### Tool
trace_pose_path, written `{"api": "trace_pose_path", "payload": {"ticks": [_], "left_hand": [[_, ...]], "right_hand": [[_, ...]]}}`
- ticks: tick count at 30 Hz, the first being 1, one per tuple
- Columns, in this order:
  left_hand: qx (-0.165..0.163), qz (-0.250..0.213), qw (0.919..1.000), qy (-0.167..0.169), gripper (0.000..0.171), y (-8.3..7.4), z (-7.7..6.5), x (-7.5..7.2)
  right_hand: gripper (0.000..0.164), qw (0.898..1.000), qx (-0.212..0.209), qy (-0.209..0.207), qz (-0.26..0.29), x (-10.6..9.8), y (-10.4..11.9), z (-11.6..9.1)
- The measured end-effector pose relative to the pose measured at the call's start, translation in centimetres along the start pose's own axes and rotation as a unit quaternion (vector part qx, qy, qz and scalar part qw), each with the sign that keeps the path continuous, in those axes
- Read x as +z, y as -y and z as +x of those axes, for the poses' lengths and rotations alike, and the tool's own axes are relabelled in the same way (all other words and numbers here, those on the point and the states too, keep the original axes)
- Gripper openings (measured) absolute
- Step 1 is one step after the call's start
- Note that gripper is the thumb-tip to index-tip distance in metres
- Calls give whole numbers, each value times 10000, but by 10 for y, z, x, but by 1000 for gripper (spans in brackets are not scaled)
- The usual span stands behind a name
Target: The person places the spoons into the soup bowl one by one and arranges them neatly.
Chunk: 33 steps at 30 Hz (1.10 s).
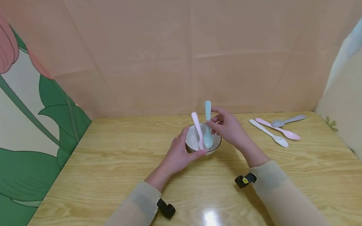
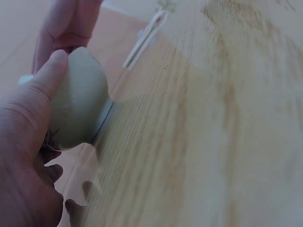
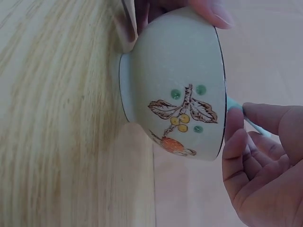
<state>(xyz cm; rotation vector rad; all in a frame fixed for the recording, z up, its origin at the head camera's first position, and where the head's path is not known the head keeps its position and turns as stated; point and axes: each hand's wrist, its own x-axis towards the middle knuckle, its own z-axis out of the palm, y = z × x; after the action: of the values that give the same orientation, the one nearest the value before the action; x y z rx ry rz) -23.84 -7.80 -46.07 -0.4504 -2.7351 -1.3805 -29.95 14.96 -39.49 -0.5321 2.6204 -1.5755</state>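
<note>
A white bowl (image 1: 193, 139) with a dark rim stands on the table; in the right wrist view the bowl (image 3: 182, 61) shows painted leaves and fruit on its outside. My left hand (image 1: 178, 154) holds it from the left, thumb at the near rim and fingers round the far side. A pale pink spoon (image 1: 197, 123) leans inside, handle up past the far rim. Beside it is a light teal spoon (image 1: 208, 111), head down in the bowl. My right hand (image 1: 229, 129) pinches the teal spoon's handle between thumb and fingers, just above the right rim.
Right of the bowl, a white spoon (image 1: 269, 133), a pink spoon (image 1: 277, 129) and a grey spoon (image 1: 287, 121) lie close together, the grey one partly over the pink. A pinkish sheet (image 1: 160, 53) hangs behind the wooden table (image 1: 113, 164).
</note>
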Motion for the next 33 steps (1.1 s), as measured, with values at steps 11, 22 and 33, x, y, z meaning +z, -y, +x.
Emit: {"api": "trace_pose_path", "payload": {"ticks": [11, 22, 33], "left_hand": [[-66, 20, 10000, 35, 106, -1, -1, 0], [-44, 14, 10000, 86, 106, -1, 0, 0], [-45, -20, 10000, 35, 106, -1, -1, 0]], "right_hand": [[63, 9992, -50, 54, -383, 5, 1, -2], [69, 9986, -12, 92, -523, 10, -3, -1], [69, 9973, -70, -11, -735, 13, -4, 1]]}}
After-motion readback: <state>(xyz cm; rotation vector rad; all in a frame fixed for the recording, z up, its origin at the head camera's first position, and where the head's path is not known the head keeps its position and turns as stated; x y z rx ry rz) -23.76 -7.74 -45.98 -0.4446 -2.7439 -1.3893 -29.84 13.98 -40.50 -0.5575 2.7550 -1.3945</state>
